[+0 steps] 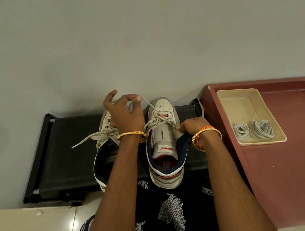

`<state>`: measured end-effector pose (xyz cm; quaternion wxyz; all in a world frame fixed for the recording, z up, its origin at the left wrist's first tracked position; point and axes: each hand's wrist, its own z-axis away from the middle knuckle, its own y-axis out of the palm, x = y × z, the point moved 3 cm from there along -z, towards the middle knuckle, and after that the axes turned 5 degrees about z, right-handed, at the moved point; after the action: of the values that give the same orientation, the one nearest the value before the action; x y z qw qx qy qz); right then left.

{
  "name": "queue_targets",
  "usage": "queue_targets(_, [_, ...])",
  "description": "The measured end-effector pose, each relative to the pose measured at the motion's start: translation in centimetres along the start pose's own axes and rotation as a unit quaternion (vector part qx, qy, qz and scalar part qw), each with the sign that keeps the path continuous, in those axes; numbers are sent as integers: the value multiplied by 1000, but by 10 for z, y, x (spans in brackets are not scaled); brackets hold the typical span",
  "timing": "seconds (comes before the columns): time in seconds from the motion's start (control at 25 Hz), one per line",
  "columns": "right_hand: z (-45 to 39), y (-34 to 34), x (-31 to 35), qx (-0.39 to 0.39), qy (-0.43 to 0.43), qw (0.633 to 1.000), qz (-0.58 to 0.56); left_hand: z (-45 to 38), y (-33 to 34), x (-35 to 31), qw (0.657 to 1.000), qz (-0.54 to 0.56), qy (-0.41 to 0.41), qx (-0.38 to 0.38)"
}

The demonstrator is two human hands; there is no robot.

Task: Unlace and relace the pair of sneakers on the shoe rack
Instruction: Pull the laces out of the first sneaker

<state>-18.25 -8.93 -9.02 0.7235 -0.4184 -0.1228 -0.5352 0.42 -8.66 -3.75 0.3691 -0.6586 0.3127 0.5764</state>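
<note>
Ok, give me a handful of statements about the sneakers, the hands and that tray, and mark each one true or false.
1. The left hand pinches a lace pulled up from the right sneaker. True.
2. The right hand rests inside the tray. False: it grips the right sneaker's upper edge near the eyelets.
3. The tray holds two bundles of spare laces. True.
4. The left sneaker has no lace at all. False: a loose lace still runs through it, one end trailing over the shoe rack.
5. Both sneakers sit on the maroon surface. False: they sit on the black shoe rack.
</note>
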Motion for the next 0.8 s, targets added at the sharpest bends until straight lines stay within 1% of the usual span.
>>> queue_targets(0.04, [0,0,-1,2,3,1000,-10,-5,-8,-3,997,71,-11,-35])
queue_targets(0.08, [0,0,0,3,3,1000,-15,-10,-17,-4,986,146,-27,-73])
queue_targets(0.16, [0,1,1,8,1,1000,-20,-22,-31,-4,944,298,-83,-117])
queue_targets(0.2, [-1,1,1,10,1,1000,-17,-26,-35,-4,927,339,-112,-121])
queue_targets(0.24, [0,2,2,11,0,1000,-10,-27,-36,-5,926,336,-128,-114])
queue_targets(0.28, [0,2,2,12,-3,1000,1,-27,-35,-5,943,292,-129,-97])
queue_targets(0.32, [0,2,3,13,-5,1000,15,-25,-32,-7,967,221,-111,-64])
queue_targets(0.36, [1,3,3,13,-7,1000,24,-22,-24,-9,989,131,-71,-17])
queue_targets(0.4, [1,3,4,11,-10,999,30,-17,-14,-11,998,29,-17,46])
queue_targets(0.44, [1,3,3,9,-11,999,31,-10,-2,-10,989,-86,37,114])
queue_targets(0.48, [1,3,3,8,-11,999,31,-2,12,-4,959,-208,76,178])
queue_targets(0.52, [1,3,2,8,-10,999,32,7,25,5,911,-329,99,228])
queue_targets(0.56, [1,3,2,6,-11,999,35,16,36,13,859,-427,104,263])
queue_targets(0.6, [1,2,1,3,-12,999,40,24,45,20,817,-491,100,286])
queue_targets(0.64, [1,2,1,4,-14,999,45,31,51,25,792,-524,92,301])
queue_targets(0.68, [1,3,1,7,-16,999,51,34,55,28,782,-536,85,307])
queue_targets(0.72, [0,3,1,9,-18,998,59,33,57,30,783,-535,80,308])
queue_targets(0.76, [0,3,2,11,-21,998,64,31,57,31,793,-524,75,300])
queue_targets(0.8, [0,3,1,11,-22,998,63,28,56,30,811,-506,64,288])
